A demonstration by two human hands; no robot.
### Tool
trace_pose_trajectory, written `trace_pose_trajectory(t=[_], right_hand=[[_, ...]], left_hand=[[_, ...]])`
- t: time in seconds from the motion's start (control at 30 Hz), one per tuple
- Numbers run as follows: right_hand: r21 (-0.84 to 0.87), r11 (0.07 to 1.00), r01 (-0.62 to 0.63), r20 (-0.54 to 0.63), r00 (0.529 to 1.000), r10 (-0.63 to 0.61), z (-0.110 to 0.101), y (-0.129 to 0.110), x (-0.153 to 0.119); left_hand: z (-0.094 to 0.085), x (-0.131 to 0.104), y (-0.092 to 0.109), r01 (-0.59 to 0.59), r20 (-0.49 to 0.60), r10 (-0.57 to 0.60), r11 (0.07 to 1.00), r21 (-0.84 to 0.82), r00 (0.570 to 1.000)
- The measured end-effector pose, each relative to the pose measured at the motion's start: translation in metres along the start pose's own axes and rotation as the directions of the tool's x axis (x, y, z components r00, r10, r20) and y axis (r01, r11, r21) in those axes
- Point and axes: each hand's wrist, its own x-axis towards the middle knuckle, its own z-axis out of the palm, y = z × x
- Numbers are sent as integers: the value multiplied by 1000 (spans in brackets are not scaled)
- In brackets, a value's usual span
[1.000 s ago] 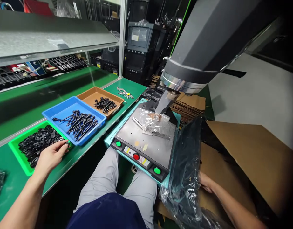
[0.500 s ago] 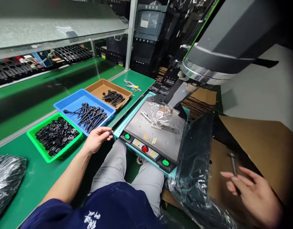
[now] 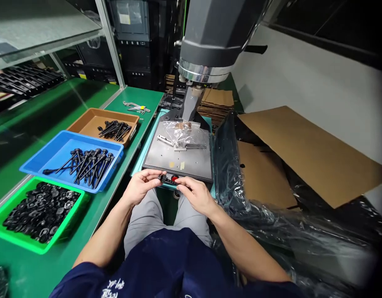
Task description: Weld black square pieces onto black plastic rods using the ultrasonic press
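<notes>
Both hands meet over my lap, in front of the machine's grey plate (image 3: 191, 159). My left hand (image 3: 143, 185) pinches a small black part (image 3: 161, 178) at the left. From the right, my right hand (image 3: 197, 194) grips the end of a black rod-like part (image 3: 169, 180) whose other end meets the small part. Whether the two are joined is too small to tell. A red button (image 3: 175, 178) shows just behind the fingers. At the left are a green tray (image 3: 43, 247) of small black parts, a blue tray (image 3: 43, 155) of black rods and a brown tray (image 3: 82, 122) of ridged black pieces.
The machine's grey head (image 3: 209, 45) hangs over the plate, where metal pieces lie under clear plastic (image 3: 181, 134). Tools (image 3: 136, 107) lie on the green bench (image 3: 147, 96). Cardboard (image 3: 315, 153) and dark plastic sheeting (image 3: 228, 165) stand to the right.
My right hand has come in from the far right with the ridged black rod and met my left hand. The camera view has turned to the right.
</notes>
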Motion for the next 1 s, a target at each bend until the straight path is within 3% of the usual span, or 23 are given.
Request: trace_pose_trajectory(t=[0.17,0.37,0.47,0.57,0.67,0.77,0.87,0.93,1.0], right_hand=[[-59,992,111,5,994,-111,0,-1,0],[-90,974,210,-120,968,-220,9,4,-3],[-2,989,146,-135,980,-145,15,12,-5],[212,977,-3,-65,998,17,23,22,-3],[469,879,-89,-7,994,105,30,32,3],[602,789,-122,-22,985,169,32,44,9],[612,774,-164,-98,955,280,28,60,16],[636,743,-206,-151,912,382,23,72,24],[684,692,-232,-178,866,467,19,83,36]], left_hand=[[-1,0,-3,21,4,-21,1000,-2,1000],[8,0,-5,43,-1,-43,999,-11,999],[10,3,-4,32,30,-32,999,14,999],[14,12,-4,-7,100,-2,996,84,995],[22,26,-9,-51,164,19,980,192,986],[31,41,-19,-81,175,36,962,262,984],[32,63,-27,-99,75,82,960,262,994],[30,86,-29,-66,-102,86,979,193,991],[27,116,-28,20,-259,-7,999,48,966]])
